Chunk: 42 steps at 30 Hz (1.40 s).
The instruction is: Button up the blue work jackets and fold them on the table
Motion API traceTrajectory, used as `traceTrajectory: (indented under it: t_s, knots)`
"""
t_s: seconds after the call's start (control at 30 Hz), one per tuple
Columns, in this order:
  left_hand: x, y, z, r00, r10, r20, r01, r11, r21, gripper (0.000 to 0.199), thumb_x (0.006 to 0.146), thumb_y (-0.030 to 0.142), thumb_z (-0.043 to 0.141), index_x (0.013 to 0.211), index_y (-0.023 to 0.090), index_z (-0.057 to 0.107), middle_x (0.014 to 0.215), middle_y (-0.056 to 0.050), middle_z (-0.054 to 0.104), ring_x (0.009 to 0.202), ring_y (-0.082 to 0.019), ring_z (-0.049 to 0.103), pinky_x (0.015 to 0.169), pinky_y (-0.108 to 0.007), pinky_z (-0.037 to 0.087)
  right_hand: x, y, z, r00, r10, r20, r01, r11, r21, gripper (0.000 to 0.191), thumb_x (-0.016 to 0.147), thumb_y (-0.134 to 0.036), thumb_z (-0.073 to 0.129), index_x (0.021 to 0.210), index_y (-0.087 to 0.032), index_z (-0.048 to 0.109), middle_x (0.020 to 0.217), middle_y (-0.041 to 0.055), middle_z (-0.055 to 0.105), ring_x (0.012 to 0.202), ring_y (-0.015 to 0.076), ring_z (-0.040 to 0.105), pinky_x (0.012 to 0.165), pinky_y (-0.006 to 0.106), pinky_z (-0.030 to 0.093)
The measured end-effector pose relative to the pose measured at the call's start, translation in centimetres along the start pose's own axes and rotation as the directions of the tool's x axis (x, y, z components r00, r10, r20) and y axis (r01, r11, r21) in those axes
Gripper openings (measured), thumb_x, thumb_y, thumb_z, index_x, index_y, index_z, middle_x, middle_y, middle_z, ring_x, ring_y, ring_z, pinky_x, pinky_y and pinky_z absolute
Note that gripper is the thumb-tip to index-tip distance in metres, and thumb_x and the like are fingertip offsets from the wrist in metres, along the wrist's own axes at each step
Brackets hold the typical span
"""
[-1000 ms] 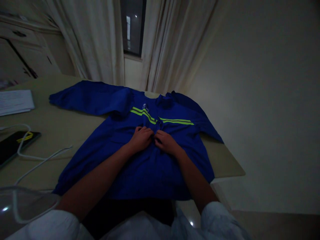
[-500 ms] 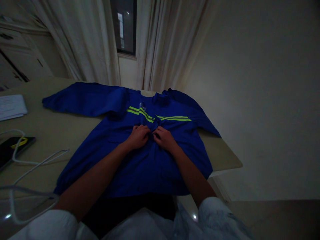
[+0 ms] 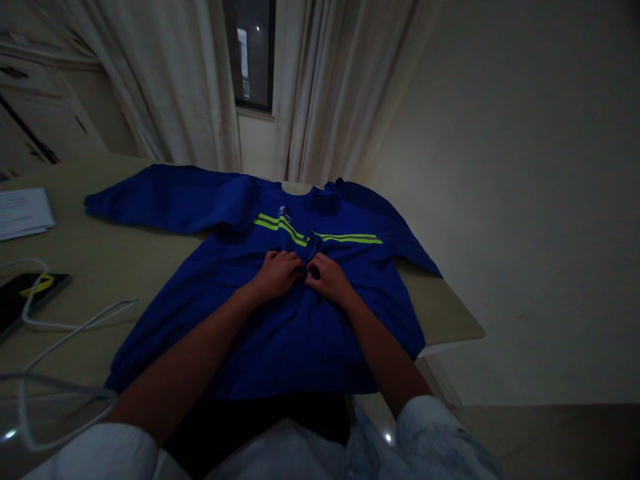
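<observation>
A blue jacket (image 3: 235,267) with yellow-green stripes across the chest lies spread on the table, its collar toward the window and its sleeves out to both sides. Below the stripes, at the front opening, my left hand (image 3: 281,272) is closed on the jacket's edge. Close beside it my right hand (image 3: 327,275) pinches the same front edge, thumb and fingers curled together. A dark round snap or button shows just above the hands, between the stripes. Whatever small part lies between my fingertips is hidden.
On the left of the table (image 3: 150,260) lie folded papers (image 3: 25,212), a dark phone-like device (image 3: 35,293) with a yellow mark, and a loose white cable (image 3: 80,328). Curtains (image 3: 175,80) and a wall (image 3: 525,200) stand behind and to the right.
Both hands stay at the jacket's front opening; the right fingers have shifted slightly and curl a little more. The jacket lies almost as before.
</observation>
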<state>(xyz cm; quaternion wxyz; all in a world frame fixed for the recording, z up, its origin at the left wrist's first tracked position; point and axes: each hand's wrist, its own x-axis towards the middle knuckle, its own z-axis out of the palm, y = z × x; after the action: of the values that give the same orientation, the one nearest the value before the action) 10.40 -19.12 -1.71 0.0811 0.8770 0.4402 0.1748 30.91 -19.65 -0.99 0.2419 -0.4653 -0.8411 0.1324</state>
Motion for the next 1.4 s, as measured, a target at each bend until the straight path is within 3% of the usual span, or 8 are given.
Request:
traceTrajectory:
  t_s: [0.13,0.3,0.4,0.6,0.77,1.0,1.4]
  knots:
    - [-0.2,0.3,-0.1,1.000,-0.016,-0.017,0.017,0.999,0.046,0.020,0.100,0.032,0.052,0.101,0.022,0.069,0.105,-0.008,0.069,0.106,-0.029,0.061,0.099,-0.049,0.034,-0.1,0.2,0.1,0.999,-0.032,-0.014,0.032,0.999,-0.009,0.012,0.083,-0.009,0.067,0.090,-0.019,0.065,0.096,0.0020,0.062,0.088,0.0165,0.060,0.082,0.025,0.046]
    - [-0.3,-0.1,0.5,1.000,0.000,-0.004,0.000,0.999,-0.037,0.020,0.099,0.026,0.048,0.101,0.023,0.068,0.105,-0.007,0.070,0.106,-0.026,0.060,0.096,-0.046,0.035,-0.3,0.9,0.7,0.984,-0.170,-0.053,0.174,0.982,0.073,0.013,0.084,-0.009,0.067,0.090,-0.020,0.063,0.094,0.0024,0.061,0.089,0.0182,0.061,0.082,0.027,0.047]
    - [-0.3,-0.4,0.7,1.000,0.023,-0.004,-0.023,0.998,-0.060,0.022,0.096,0.022,0.048,0.101,0.023,0.068,0.104,-0.006,0.070,0.104,-0.026,0.060,0.094,-0.047,0.035,-0.4,1.0,1.0,0.979,-0.193,-0.065,0.197,0.978,0.072,0.012,0.086,-0.011,0.068,0.091,-0.021,0.063,0.094,0.0028,0.061,0.089,0.0183,0.061,0.081,0.028,0.047]
    - [-0.2,-0.3,0.2,0.999,0.026,-0.030,-0.029,0.992,-0.124,0.024,0.098,0.038,0.052,0.104,0.023,0.069,0.104,-0.005,0.071,0.105,-0.026,0.061,0.096,-0.047,0.035,-0.5,0.6,0.7,0.980,-0.107,-0.170,0.126,0.987,0.104,0.008,0.086,-0.015,0.070,0.088,-0.021,0.065,0.090,0.0020,0.062,0.078,0.0164,0.059,0.074,0.028,0.048]
    - [0.0,-0.6,0.4,0.999,0.033,-0.042,-0.039,0.990,-0.137,0.027,0.099,0.038,0.049,0.104,0.023,0.070,0.104,-0.005,0.071,0.104,-0.026,0.062,0.095,-0.046,0.035,-0.4,0.5,0.5,0.979,-0.067,-0.192,0.097,0.984,0.151,0.010,0.084,-0.017,0.073,0.091,-0.020,0.067,0.091,0.0021,0.062,0.078,0.0165,0.059,0.074,0.028,0.049]
    - [0.4,-1.0,0.8,0.999,0.005,-0.042,-0.012,0.987,-0.162,0.023,0.093,0.038,0.056,0.095,0.021,0.071,0.098,-0.004,0.073,0.101,-0.026,0.064,0.094,-0.045,0.035,-0.4,0.2,0.8,0.981,-0.007,-0.195,0.038,0.988,0.152,0.009,0.084,-0.015,0.070,0.088,-0.021,0.065,0.089,0.0015,0.062,0.076,0.0165,0.058,0.073,0.029,0.047]
    - [0.0,-0.7,0.8,0.999,0.031,-0.031,-0.034,0.993,-0.110,0.032,0.104,0.038,0.047,0.101,0.022,0.074,0.104,-0.007,0.071,0.102,-0.026,0.061,0.094,-0.046,0.034,-0.1,1.5,1.3,0.995,0.049,-0.089,-0.026,0.970,0.244,0.005,0.086,-0.020,0.072,0.086,-0.020,0.067,0.083,-0.0004,0.061,0.072,0.0144,0.056,0.069,0.027,0.044]
